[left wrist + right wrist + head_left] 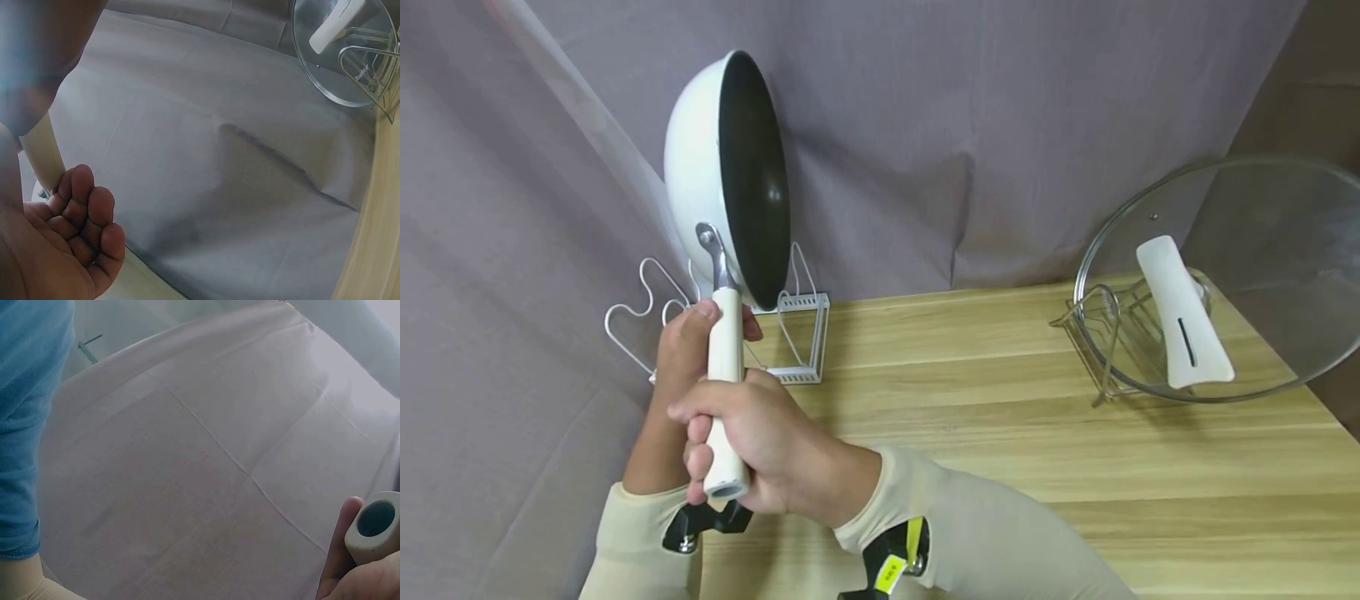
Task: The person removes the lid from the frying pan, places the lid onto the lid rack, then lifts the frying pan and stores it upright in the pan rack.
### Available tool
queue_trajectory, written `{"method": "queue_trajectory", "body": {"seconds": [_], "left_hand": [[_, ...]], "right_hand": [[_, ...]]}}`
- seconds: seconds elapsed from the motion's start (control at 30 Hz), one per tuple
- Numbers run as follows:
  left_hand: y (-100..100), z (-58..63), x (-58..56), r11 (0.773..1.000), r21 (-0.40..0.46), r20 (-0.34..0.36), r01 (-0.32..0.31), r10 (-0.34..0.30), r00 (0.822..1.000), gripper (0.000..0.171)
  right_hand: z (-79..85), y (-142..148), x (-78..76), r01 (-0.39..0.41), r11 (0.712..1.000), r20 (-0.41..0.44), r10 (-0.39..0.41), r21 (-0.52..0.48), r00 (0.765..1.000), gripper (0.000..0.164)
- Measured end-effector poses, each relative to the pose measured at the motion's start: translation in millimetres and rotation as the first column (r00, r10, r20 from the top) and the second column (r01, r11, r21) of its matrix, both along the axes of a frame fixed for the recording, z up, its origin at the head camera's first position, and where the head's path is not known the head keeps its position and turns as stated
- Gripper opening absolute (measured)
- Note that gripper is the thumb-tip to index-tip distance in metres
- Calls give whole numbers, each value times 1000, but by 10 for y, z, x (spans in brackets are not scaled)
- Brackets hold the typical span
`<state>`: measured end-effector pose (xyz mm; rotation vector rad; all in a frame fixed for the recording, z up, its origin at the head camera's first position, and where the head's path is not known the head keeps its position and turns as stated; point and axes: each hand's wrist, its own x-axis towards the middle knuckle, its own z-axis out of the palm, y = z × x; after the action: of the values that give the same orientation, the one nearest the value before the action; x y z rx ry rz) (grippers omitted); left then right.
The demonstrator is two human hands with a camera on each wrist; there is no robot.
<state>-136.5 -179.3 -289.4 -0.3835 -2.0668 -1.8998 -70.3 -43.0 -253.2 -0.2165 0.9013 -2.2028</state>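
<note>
A white wok (696, 158) with a dark inside is tilted up on its side, its opening facing right. Its cream handle (726, 342) points down toward me. My right hand (767, 433) grips the handle's lower part, and the hollow handle end (377, 519) shows in the right wrist view. Higher up, near the metal joint, my left hand (683, 350) holds the handle between thumb and fingers; its fingers look curled in the left wrist view. Behind the left hand and below the wok stands a white wire rack (801, 375), partly hidden.
A glass lid (1270, 275) with a white handle (1183, 312) stands in a metal wire rack (1108, 367) at the right of the wooden table (955, 400). Grey cloth (910, 150) hangs behind the table and at its left side.
</note>
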Motion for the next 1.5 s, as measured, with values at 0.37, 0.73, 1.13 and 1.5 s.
{"method": "queue_trajectory", "body": {"seconds": [0.37, 0.73, 1.13, 1.5], "left_hand": [[-12, -46, 21, 999, -43, -22, 4, -5, 1000, 40], [-51, -116, 33, 999, 2, -24, 45, -45, 999, 41], [-34, -133, 53, 999, 11, 16, 49, -50, 999, 41], [-58, -178, 44, 999, 9, 45, 47, -47, 998, 40]], "right_hand": [[-48, -29, 17, 9, 1000, 29, -10, 11, 1000, 11], [-99, -91, 32, 27, 1000, 29, -27, 15, 999, 13], [-140, -103, 47, 38, 999, 51, -38, 12, 998, 8], [-183, -127, 51, 44, 999, 57, -45, 18, 997, 9]]}}
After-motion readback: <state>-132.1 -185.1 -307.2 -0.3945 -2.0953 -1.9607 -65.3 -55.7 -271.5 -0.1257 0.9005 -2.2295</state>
